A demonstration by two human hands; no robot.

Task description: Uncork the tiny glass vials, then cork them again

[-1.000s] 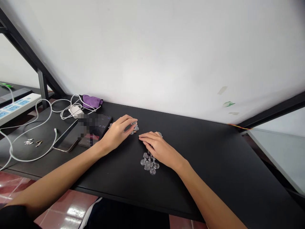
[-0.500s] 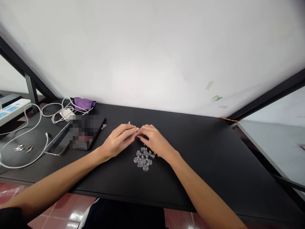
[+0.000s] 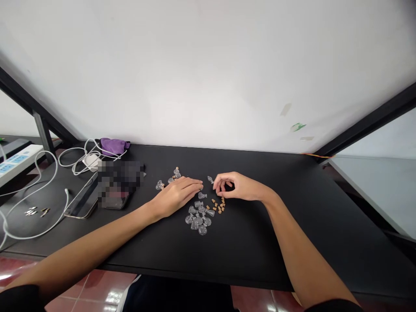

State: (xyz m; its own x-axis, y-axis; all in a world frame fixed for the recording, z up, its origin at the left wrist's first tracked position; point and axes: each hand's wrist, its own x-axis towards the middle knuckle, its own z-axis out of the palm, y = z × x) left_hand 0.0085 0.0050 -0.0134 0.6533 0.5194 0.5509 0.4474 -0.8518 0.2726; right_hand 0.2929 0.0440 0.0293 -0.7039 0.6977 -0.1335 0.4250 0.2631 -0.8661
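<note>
The two hands part since the earlier frame: the right hand (image 3: 238, 185) moves off toward the worktop's right edge, and the left hand (image 3: 178, 193) now sits palm down nearer the small glass bottles (image 3: 199, 220). The left hand's fingers stretch out close together; whether they grip anything is impossible to tell. The right hand is half curled, thumb near the fingertips, just beyond the loose corks (image 3: 220, 209); I cannot tell if it holds one.

The glass bottles lie in a cluster between the hands and the front edge of the worktop (image 3: 292, 216), corks just to their right. Corked bottles (image 3: 160, 185) lie beyond the left hand, toward the back edge. Toward the left edge are two phones, a white cable (image 3: 56, 161) and a purple cloth (image 3: 113, 146).
</note>
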